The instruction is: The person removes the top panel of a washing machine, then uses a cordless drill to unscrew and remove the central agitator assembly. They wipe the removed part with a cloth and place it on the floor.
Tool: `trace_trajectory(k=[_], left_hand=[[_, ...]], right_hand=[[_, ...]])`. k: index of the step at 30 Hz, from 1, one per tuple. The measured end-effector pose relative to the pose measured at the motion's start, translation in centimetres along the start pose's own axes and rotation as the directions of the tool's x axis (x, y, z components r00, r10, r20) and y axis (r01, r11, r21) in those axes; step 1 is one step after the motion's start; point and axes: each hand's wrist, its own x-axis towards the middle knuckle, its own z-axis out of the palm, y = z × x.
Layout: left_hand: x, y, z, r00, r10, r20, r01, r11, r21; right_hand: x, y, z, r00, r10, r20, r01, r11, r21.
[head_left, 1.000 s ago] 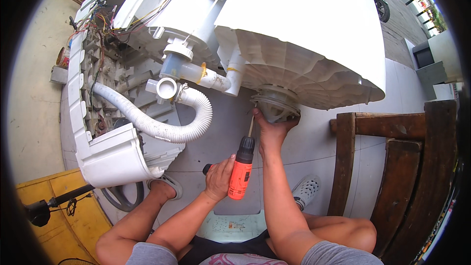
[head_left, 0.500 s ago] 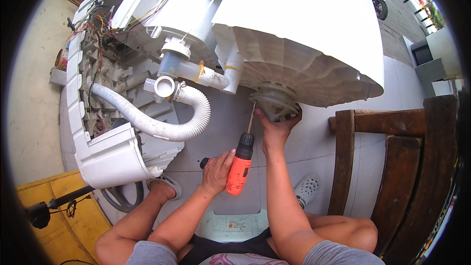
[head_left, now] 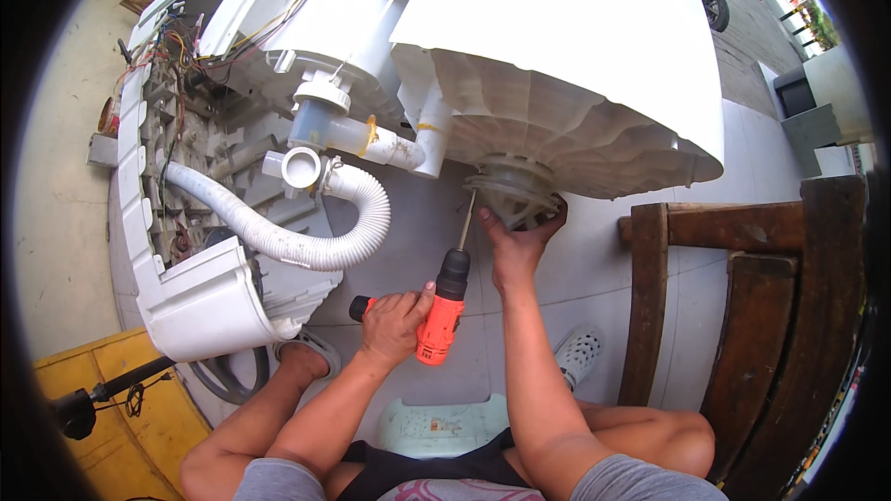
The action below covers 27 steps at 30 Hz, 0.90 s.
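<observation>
My left hand (head_left: 394,320) grips an orange and black cordless drill (head_left: 444,311) whose long bit (head_left: 467,218) points up at a round grey plastic hub (head_left: 512,191) under a big white washing machine tub (head_left: 575,65). The bit tip sits at the hub's left edge. My right hand (head_left: 518,241) reaches up and cups that hub from below, fingers curled around its lower rim. The tub lies tilted over the pale tiled floor (head_left: 594,269).
A white corrugated drain hose (head_left: 288,241) loops at the left beside a white pipe fitting (head_left: 357,134) and the machine's open casing with loose wires (head_left: 172,83). A dark wooden chair (head_left: 742,297) stands at the right. A yellow box (head_left: 139,408) sits lower left. A pale green stool (head_left: 441,427) is under me.
The drill and my left hand have shifted slightly, keeping the bit at the hub. My right hand stays on the hub.
</observation>
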Motion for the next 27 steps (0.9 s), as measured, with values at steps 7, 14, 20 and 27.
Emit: trace_trajectory(k=[7, 14, 20, 27], left_hand=[[-0.9, 0.4, 1.0, 0.998, -0.020, -0.065, 0.016, 0.998, -0.062], [-1.9, 1.4, 1.2, 0.996, -0.040, -0.075, 0.031, 0.993, -0.116], [-2.1, 2.5, 0.9, 0.997, -0.068, -0.021, 0.065, 0.990, -0.123], [-3.7, 3.6, 0.1, 0.987, -0.063, -0.146, 0.053, 0.996, -0.073]], right_hand=[[0.1, 0.3, -0.1, 0.999, -0.035, -0.006, 0.034, 0.997, -0.075], [0.0, -0.3, 0.1, 1.000, 0.009, 0.009, -0.009, 1.000, -0.016], [-0.2, -1.5, -1.6, 0.980, 0.139, 0.140, -0.164, 0.969, 0.186], [1.7, -1.5, -3.9, 0.934, 0.270, 0.232, -0.335, 0.887, 0.317]])
